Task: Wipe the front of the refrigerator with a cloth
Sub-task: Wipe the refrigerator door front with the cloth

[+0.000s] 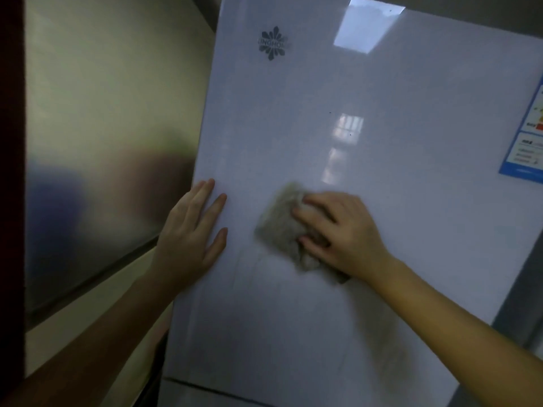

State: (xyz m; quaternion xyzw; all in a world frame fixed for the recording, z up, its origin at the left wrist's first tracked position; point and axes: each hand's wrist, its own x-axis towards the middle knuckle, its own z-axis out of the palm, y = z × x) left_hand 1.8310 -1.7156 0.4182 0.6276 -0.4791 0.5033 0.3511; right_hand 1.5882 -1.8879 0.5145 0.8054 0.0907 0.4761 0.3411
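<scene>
Two hands on the glossy white refrigerator door (338, 127) here. Right hand (343, 233) has a crumpled grey-beige cloth (282, 227) pressed flat against the lower middle of the door, fingers (311, 214) curled and clamped on it. Left hand (191, 233) just rests beside the door's left edge, fingers spread flat, holding nothing, probably steadying the door.

Looks like mid-wipe to me. Best bet: keep the palm flat for even pressure, work in overlapping strokes, and cover the faint streaks just below the cloth. Go easy near the blue-bordered label sticker (526, 142) at the right edge so it doesn't peel.

Grey flower-shaped logo (273, 44) up top reads something like "INGHOM", too blurry to be sure. The sticker text isn't readable.
</scene>
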